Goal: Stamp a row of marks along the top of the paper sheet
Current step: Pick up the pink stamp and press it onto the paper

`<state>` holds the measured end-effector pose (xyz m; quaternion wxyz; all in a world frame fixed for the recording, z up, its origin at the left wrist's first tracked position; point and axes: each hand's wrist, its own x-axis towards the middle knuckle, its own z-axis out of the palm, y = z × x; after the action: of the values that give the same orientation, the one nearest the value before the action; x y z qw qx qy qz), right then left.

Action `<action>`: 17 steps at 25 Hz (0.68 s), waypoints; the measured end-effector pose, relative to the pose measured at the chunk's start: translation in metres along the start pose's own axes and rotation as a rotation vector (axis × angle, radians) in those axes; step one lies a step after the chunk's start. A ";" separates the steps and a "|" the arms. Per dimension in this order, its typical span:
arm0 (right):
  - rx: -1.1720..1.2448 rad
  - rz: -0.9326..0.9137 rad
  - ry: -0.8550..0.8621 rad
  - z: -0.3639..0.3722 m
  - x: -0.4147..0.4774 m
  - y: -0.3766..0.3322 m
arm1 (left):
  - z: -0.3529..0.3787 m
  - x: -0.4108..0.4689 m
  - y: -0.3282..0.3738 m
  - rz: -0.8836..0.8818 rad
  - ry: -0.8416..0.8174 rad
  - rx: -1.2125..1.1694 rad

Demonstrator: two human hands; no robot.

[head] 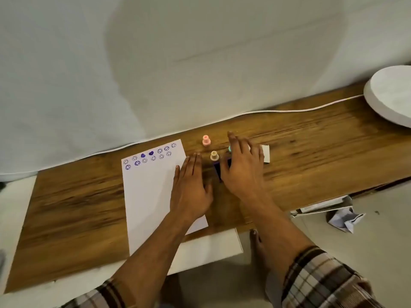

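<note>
Two hands sit mid-frame and they cover a fair bit: the right hand (241, 168) is spread flat, fingers apart, over a dark ink pad (219, 171) so only a sliver of the pad shows at its left edge, and a mint-green stamp (229, 148) is mostly hidden behind the fingers, so I can't tell if it's being touched. The left hand (191, 185) lies flat with fingers pressed together, palm down on the right edge of the paper sheet (151, 196), holding nothing. That sheet lies left of centre on the wooden board (77, 207), tilted a bit, with two rows of purple marks (149, 156) along its top edge, mostly smiley faces plus two solid hearts. No readable writing anywhere; the marks are small and a little blurry. A pink stamp (206, 140) and a beige stamp (214, 156) stand upright just right of the sheet's top corner, close to each other. A white card (266, 154) peeks out from behind the right hand. Upper right, a round white object (391, 94) is cut off by the frame edge. A white cable (278, 111) runs along the back of the board against a pale cloth backdrop (155, 63). Lower right there's crumpled paper (344, 220) on a grey floor, and plaid sleeves (322, 281) at the bottom.
</note>
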<state>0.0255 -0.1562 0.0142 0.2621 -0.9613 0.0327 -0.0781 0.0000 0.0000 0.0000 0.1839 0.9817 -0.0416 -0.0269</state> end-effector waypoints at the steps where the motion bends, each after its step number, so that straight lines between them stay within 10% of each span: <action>1: -0.007 -0.042 -0.019 0.001 0.002 -0.003 | -0.001 0.002 0.000 -0.009 0.007 -0.012; 17: -0.163 -0.064 -0.061 0.025 0.023 -0.023 | -0.007 -0.012 -0.019 -0.060 0.012 -0.037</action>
<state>0.0527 -0.1262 0.0076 0.1814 -0.9819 0.0000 -0.0542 -0.0105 0.0214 -0.0002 0.2014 0.9791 -0.0105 -0.0275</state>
